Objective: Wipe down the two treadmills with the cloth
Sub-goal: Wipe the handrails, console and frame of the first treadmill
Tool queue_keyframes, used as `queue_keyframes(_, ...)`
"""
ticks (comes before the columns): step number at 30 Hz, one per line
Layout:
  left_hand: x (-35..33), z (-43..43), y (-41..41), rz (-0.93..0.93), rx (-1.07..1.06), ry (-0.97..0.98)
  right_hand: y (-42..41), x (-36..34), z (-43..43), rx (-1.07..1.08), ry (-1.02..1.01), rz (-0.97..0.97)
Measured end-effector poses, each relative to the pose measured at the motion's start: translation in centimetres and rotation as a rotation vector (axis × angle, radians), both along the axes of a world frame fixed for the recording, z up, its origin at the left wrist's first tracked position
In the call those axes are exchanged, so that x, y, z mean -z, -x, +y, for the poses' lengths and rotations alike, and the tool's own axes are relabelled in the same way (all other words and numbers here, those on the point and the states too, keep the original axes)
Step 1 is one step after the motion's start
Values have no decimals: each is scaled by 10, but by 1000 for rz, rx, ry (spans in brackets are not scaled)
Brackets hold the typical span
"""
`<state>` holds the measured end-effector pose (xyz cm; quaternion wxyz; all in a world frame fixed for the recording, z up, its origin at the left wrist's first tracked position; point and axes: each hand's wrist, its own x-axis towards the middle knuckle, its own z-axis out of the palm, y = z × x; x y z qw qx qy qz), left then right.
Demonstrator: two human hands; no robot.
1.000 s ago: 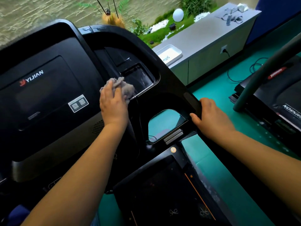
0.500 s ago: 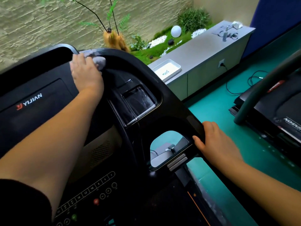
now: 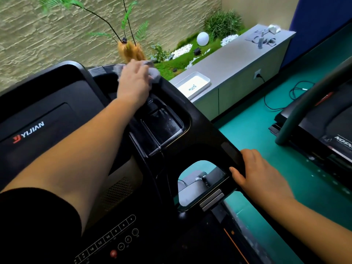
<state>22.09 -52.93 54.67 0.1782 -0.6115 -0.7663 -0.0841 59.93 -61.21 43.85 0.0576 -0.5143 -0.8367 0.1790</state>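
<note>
While the left hand (image 3: pixel 133 82) reaches across the black treadmill (image 3: pixel 200 134) to the far top edge of its console, the grey cloth (image 3: pixel 154 72) lies bunched beneath its palm and fingers, pressed against the curved rim. Tufts of the cloth show on both sides of the hand, the larger one to the right of the knuckles. The fingers seem to lie spread over it rather than pinching it, though blur there makes this hard to judge. The right hand (image 3: pixel 259 172) is well apart from the cloth, nearer the person, on the console's right side. Its fingers wrap over the side handle (image 3: pixel 231 151) and its thumb hooks under the inner edge beside the opening. A second treadmill (image 3: pixel 327 126) stands to the right on the green floor (image 3: pixel 247 134), untouched by either hand. Beyond the console a grey cabinet (image 3: pixel 238 60) carries a white tray (image 3: pixel 194 83).
</note>
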Motion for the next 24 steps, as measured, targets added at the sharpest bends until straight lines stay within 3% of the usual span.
queue_keyframes(8, 74, -34, -124, -147, 440, 116, -2, 2, 0, -3, 12, 36)
queue_keyframes(14, 92, -56, -134, -136, 534, 210, -2, -1, 0, -13, 11, 30)
queue_keyframes(17, 72, -31, -98, -67, 420, 112, -3, -1, 0, -9, 15, 31)
queue_keyframes(21, 27, -8, -40, -74, 58, 5, -3, -2, 0, -5, 8, 33)
queue_keyframes(24, -6, -21, -8, -145, -146, -320, -3, -2, 1, -6, 2, 27)
